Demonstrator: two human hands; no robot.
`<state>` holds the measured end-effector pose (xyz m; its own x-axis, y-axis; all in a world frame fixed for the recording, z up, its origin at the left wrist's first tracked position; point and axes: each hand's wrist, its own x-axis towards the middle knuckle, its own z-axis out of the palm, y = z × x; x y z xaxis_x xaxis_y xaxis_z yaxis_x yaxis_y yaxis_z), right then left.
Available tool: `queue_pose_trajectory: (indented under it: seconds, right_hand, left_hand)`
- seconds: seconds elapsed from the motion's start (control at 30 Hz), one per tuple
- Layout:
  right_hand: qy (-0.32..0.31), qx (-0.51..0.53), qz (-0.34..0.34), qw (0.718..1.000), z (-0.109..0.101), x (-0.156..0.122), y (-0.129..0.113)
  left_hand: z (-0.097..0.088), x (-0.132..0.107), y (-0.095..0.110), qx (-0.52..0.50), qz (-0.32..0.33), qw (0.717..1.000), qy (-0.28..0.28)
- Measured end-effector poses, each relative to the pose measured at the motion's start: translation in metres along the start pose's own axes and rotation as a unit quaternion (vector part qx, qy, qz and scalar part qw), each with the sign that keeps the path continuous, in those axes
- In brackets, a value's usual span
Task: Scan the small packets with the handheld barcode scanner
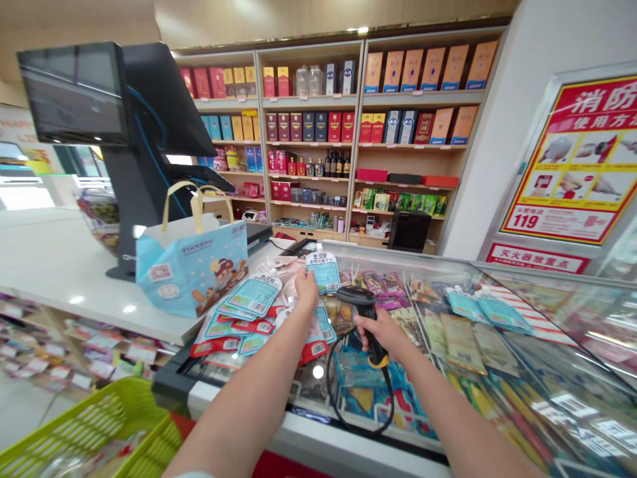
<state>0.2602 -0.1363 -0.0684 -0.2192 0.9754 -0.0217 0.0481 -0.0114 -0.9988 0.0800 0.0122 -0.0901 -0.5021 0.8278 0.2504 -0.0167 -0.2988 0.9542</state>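
Observation:
My left hand is closed on the edge of a blue and white drink pouch, raised with its printed side facing me. In my right hand is a black barcode scanner, gripped by its handle, its head tilted toward the pouch. The scanner's black cable loops down over the glass. Below and left of my left hand lies a heap of similar blue pouches mixed with red packets. All of these rest on the glass top of a freezer.
A blue paper bag with yellow handles stands on the white counter, before a black checkout terminal. A green basket sits low at left. More pouches lie on the glass at right. Shelves of boxed bottles line the back.

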Motion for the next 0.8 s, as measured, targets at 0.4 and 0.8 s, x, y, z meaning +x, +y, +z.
queue_pose_trajectory:
  seconds: [0.4, 0.8]
  right_hand:
    - [0.052, 0.089, 0.014, 0.995, -0.028, 0.010, -0.002]
    - [0.226, 0.098, -0.046, 0.968, -0.175, -0.045, -0.004]
  left_hand:
    - [0.017, -0.015, 0.024, -0.050, -0.049, 0.996, -0.054]
    - [0.197, -0.116, 0.019, -0.082, -0.190, 0.949, -0.238]
